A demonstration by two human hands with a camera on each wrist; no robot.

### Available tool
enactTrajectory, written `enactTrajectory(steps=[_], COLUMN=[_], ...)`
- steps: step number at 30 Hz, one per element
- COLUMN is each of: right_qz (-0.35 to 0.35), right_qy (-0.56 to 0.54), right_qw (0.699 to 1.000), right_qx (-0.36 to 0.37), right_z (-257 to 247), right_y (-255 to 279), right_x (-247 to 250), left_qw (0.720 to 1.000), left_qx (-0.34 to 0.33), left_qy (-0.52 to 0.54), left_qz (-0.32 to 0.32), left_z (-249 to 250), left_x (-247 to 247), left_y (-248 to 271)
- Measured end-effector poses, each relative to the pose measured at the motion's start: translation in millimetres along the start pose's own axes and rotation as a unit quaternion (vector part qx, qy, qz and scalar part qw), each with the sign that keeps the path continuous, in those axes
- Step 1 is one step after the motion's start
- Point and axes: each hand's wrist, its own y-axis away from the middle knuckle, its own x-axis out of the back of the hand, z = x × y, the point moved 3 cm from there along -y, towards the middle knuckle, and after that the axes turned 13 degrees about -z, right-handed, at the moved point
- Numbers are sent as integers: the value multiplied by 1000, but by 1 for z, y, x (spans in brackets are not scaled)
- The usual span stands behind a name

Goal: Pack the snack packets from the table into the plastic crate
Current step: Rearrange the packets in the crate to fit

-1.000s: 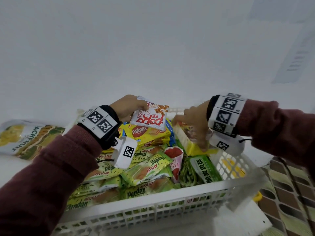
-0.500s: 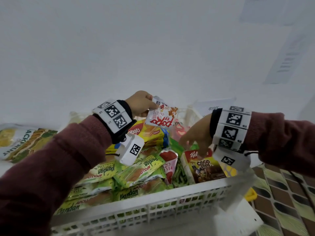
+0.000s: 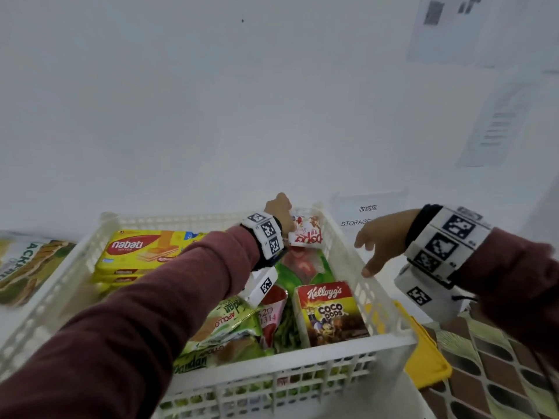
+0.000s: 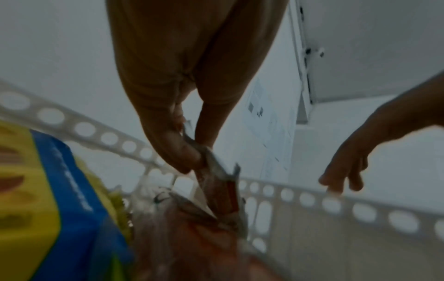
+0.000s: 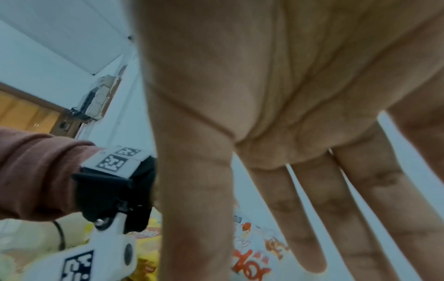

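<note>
The white Popo packet [image 3: 305,232] is hanging on edge in the crate's [image 3: 290,350] far right corner, pinched at its top by the left hand [image 3: 279,211]. The right hand [image 3: 382,243] is hovering empty, fingers spread, over the rim beside it. The packet is probably risking catching on the red pouch [image 3: 302,263] under that hand and tipping over. The Nabati wafers [image 3: 136,252] are lying left of the forearm, the cereal box [image 3: 329,314] nearer, and a jackfruit bag [image 3: 24,267] is sitting outside

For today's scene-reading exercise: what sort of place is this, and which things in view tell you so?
Probably a storage or packing corner indoors. A paper sign on the white wall reads STORAGE, a white plastic crate holds snack packets and a cereal box, and printed notices hang on the wall.
</note>
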Motion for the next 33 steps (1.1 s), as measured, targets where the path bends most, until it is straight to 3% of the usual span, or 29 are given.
enactTrajectory(steps=[5, 8, 11, 15, 18, 23, 26, 30, 33], right_qz=[12, 17, 26, 23, 20, 18, 63, 156, 161], right_qy=[-18, -22, -18, -11, -1, 25, 41, 49, 48], right_qw=[999, 999, 998, 998, 999, 999, 996, 972, 946], right_qx=[28, 37, 47, 52, 50, 36, 58, 166, 278], right_z=[4, 5, 5, 6, 6, 4, -9, -51, -96], right_y=[-3, -4, -5, -6, -9, -5, 8, 17, 10], right_x=[-6, -7, -6, -5, -4, -1, 15, 44, 55], left_qw=[973, 968, 964, 922, 899, 945, 965, 983, 983], left_qx=[9, -56, -100, -65, -60, -88, -103, -71, 16], left_qy=[-228, -238, -246, -351, -388, -267, -210, -158, -162], left_qz=[42, 53, -26, -150, -193, -167, -117, -65, -84], left_z=[3, 13, 17, 9, 7, 18, 18, -14, -57], left_x=[-11, -11, -15, -28, -32, -5, 32, 83, 102], left_y=[-7, -5, -1, -4, -4, 8, 32, 73, 100])
